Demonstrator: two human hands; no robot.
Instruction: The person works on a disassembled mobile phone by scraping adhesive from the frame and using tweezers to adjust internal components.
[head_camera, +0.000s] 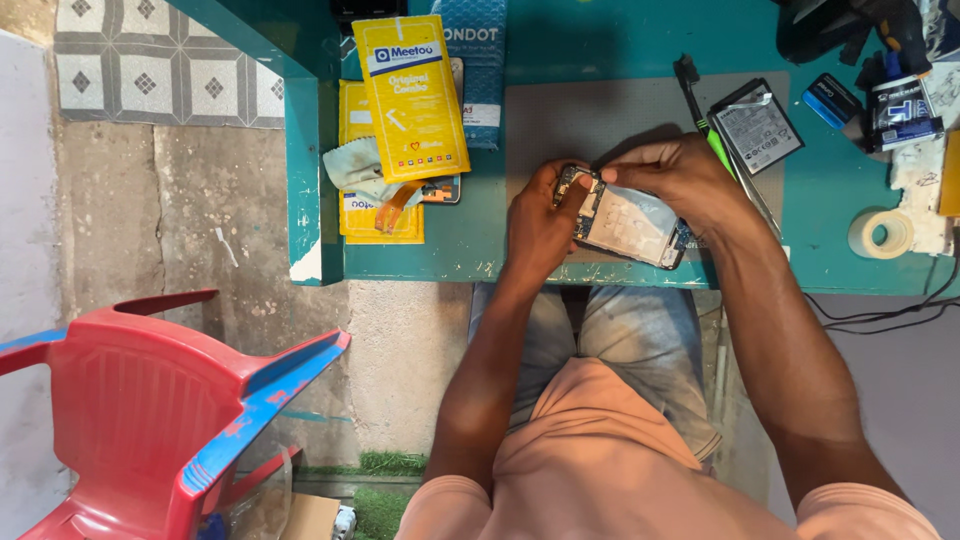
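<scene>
Opened phone (625, 222) lies on the mat (560, 115) at the near edge of the table (830, 265), left hand (540, 225) on its left end, right hand (675, 175) over its far side. Left of the mat: stacked flat packets (412, 95) with a cloth (355, 168) against them. Right of the hands: a battery (757, 127) on the mat, tape roll (880, 233) further right; a chair (150, 400) stands on the floor, near left.
</scene>
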